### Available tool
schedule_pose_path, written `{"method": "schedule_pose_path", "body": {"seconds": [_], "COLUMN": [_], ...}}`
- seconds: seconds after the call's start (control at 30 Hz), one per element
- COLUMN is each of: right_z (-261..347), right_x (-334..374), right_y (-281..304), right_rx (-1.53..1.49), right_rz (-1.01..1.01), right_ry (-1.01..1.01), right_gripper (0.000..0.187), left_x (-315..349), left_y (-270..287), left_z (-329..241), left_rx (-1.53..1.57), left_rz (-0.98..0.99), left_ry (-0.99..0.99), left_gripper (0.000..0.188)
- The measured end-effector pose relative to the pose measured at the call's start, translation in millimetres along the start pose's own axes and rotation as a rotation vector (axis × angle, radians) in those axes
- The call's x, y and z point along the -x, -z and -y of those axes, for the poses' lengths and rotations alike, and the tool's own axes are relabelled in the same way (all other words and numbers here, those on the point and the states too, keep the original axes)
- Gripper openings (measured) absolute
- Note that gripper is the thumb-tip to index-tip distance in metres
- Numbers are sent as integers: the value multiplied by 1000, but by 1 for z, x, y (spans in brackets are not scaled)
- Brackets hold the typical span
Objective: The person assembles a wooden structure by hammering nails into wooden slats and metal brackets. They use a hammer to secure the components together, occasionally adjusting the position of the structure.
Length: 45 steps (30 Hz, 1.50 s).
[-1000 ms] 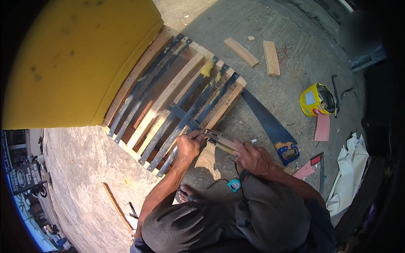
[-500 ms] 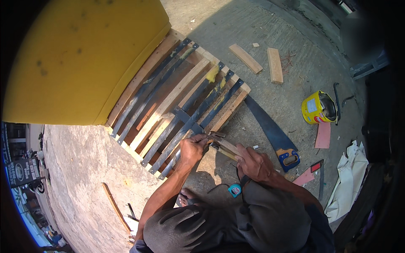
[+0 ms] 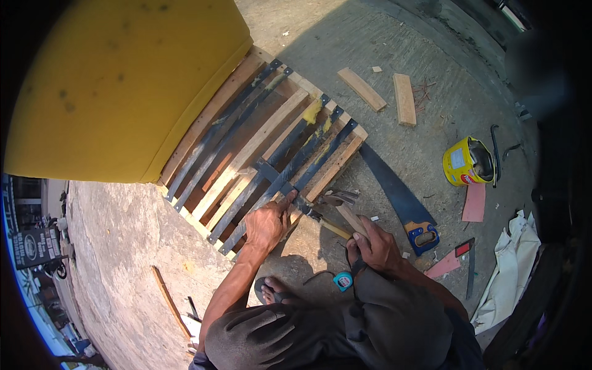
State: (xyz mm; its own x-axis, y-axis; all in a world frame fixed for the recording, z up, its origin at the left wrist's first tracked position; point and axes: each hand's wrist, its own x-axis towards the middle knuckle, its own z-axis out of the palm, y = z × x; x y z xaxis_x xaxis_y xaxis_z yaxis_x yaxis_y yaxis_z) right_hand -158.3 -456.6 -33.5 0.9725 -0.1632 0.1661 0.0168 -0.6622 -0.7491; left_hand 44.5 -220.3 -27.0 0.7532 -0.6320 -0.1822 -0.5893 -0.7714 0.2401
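A wooden frame (image 3: pixel 265 139) crossed by black webbing straps (image 3: pixel 308 145) lies in front of me, joined to a yellow upholstered piece (image 3: pixel 129 92). My left hand (image 3: pixel 266 227) is at the frame's near edge, its fingers closed at the end of a short black cross strap (image 3: pixel 285 187). In my right hand (image 3: pixel 377 248) is a hammer (image 3: pixel 351 217), gripped by its wooden handle. The hammer's metal head is just off the frame's near right corner. Beneath the hammer extends a yellow-handled tool (image 3: pixel 335 229); its dark end is partly hidden.
A handsaw (image 3: pixel 394 188) lies right of the frame. Beyond it are two wood blocks (image 3: pixel 404 100), a yellow bucket (image 3: pixel 456 163) and a crowbar (image 3: pixel 495 151). A teal tape measure (image 3: pixel 343 281) rests by my feet. White cloth (image 3: pixel 509 265) lies at right, a thin wood strip (image 3: pixel 168 299) at left.
My left hand has moved left, away from the hammer, onto the strap at the frame's edge. My right hand has shifted slightly right and down with the hammer, whose head now shows.
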Motion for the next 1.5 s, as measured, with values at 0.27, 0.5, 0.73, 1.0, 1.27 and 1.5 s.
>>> {"method": "schedule_pose_path", "body": {"seconds": [0.27, 0.5, 0.73, 1.0, 1.27, 1.5], "right_z": [3, 1, -2, -6, -19, -3], "right_x": [-10, -15, -13, -15, -14, -21], "right_y": [-3, -6, -8, -15, -23, -14], "right_rx": [97, 146, 68, 46, -17, 142], "right_rz": [65, 102, 180, 56, -88, 127], "right_ry": [121, 161, -7, 130, 266, 118], "right_gripper": [51, 55, 49, 54, 52, 54], "left_x": [1, -4, -6, 2, 0, -2], "left_y": [-10, 0, 8, 4, 10, 3], "left_z": [7, 5, 2, 2, 1, 6], "left_rx": [-22, 13, 16, 24, 58, 82], "left_rz": [-59, -70, 50, -30, 35, 3], "left_ry": [-92, -122, -87, -132, -85, -102], "left_gripper": [46, 45, 50, 47, 49, 48]}}
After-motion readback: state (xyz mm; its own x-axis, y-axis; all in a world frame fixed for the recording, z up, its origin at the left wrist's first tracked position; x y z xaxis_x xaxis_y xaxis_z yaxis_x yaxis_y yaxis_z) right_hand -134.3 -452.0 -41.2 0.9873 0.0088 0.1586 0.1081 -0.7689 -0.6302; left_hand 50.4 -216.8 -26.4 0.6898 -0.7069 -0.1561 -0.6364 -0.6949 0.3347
